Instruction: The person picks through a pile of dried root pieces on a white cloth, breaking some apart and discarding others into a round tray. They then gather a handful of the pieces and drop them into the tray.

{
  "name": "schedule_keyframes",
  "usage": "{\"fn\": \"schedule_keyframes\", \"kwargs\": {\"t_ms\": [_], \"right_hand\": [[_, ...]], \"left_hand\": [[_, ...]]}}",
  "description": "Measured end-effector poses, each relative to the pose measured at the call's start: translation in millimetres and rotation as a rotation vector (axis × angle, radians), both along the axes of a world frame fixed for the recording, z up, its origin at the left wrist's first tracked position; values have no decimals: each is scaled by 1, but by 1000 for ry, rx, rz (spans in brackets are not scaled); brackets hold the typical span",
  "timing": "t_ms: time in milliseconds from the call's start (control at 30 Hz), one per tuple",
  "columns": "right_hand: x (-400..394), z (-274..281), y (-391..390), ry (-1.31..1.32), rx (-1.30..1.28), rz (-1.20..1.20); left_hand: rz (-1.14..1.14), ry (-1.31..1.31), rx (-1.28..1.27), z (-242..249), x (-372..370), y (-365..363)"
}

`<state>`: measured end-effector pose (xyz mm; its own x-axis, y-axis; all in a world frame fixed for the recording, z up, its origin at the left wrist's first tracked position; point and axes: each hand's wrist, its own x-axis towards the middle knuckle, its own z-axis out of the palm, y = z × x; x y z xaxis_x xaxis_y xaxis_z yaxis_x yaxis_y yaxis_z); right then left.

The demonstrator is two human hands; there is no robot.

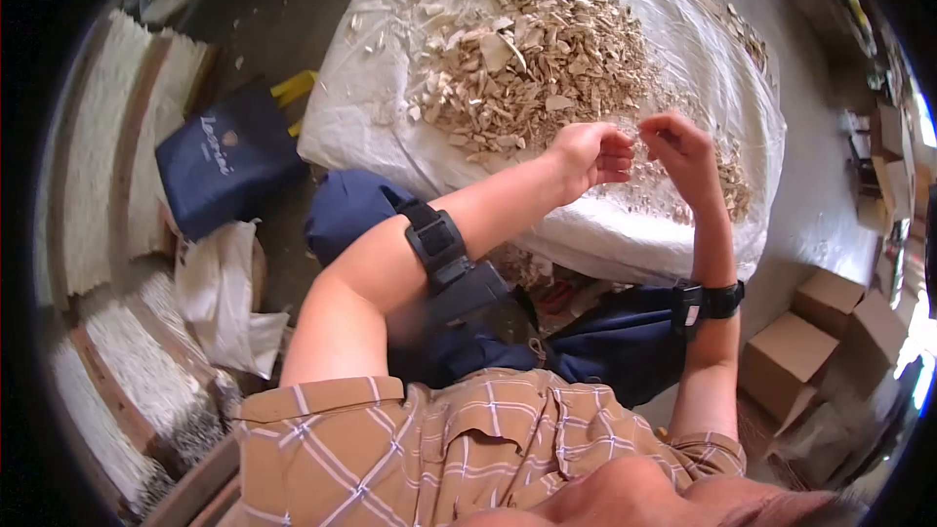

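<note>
So a big cushiony block wrapped in white sheeting (371,78) is being used as the work surface, and a messy heap of pale, flaky chips (547,59) is spread over its middle, with crumbs scattered toward the right edge. The left hand (590,161) and right hand (683,151) are held close together over the near side of the heap, fingers loosely curled on both (whether anything tiny is pinched in there can't be told, honestly). Black straps are worn on both arms. As for the room, a navy bag with white lettering (229,161) is parked on the left, with a crumpled white sack (226,283) just below it. Pale ridged slabs (98,146) are lined up farther left, and open cardboard boxes (791,351) are clustered on the grey floor (805,220) at right.
</note>
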<state>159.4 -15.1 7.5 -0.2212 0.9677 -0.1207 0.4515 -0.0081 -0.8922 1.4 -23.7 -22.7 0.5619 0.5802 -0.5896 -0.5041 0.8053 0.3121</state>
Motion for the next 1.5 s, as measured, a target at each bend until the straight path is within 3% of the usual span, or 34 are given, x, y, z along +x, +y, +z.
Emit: {"fn": "schedule_keyframes", "kwargs": {"t_ms": [67,100,133,300,733,800,833,900,1000,1033,1233,1300,1367,1433,1500], "right_hand": [[11,-3,-5,-203,-77,80],[10,3,-8,-334,63,205],[12,3,-11,-400,44,259],[17,3,-26,-884,-133,437],[36,-28,-48,-906,121,418],[40,-15,-43,-568,-83,248],[39,-7,-41,-568,-71,216],[29,4,-41,-193,-43,105],[10,-2,-41,-80,211,257],[7,-3,-42,-193,162,285],[16,-10,-22,-158,284,175],[20,-24,-18,-414,501,197],[24,-38,-17,-460,468,209],[31,-48,-13,-707,498,336],[47,-48,-9,-718,508,286]], "left_hand": [[6,-17,-3,-8,-3,1],[-15,-4,2,-12,0,1],[2,82,-16,-2,-2,1],[74,12,13,5,-15,2],[-10,102,106,-1,0,-2],[-41,123,128,-12,7,-9],[-77,152,100,-15,10,-14],[-165,197,40,-20,16,-23],[-203,54,-8,-14,21,-30],[-223,59,1,-13,21,-31],[-173,131,-47,-25,15,-30],[-171,168,-46,-26,14,-31],[-209,137,-28,-27,11,-31],[-215,142,-24,-22,11,-31],[-211,144,-22,-19,12,-30]]}}
